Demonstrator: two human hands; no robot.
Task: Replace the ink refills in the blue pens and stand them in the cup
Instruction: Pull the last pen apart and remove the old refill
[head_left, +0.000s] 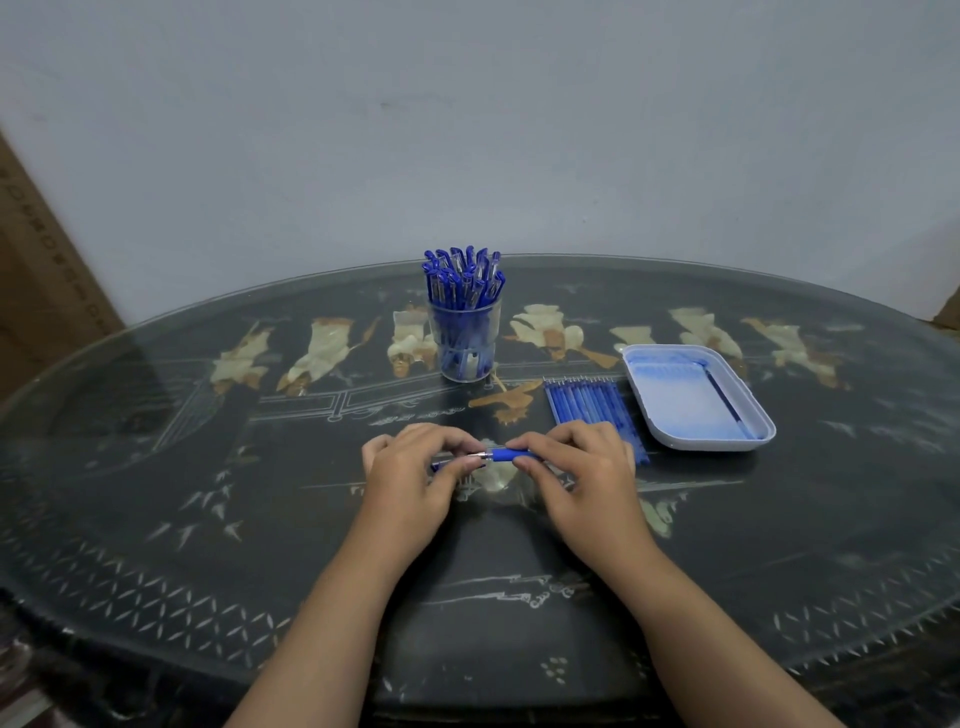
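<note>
glossy glass-topped table (156, 467); clear round cup (470, 345) | blue pen (511, 456) level between hands | left hand (410, 478) pinches tip; right hand (576, 478) grips barrel

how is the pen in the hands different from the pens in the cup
The held pen lies level between the left hand and right hand; the pens in the cup stand upright, bunched. The held pen shows a bare metal tip; the pens in the cup show capped tops. Both are blue.
</note>
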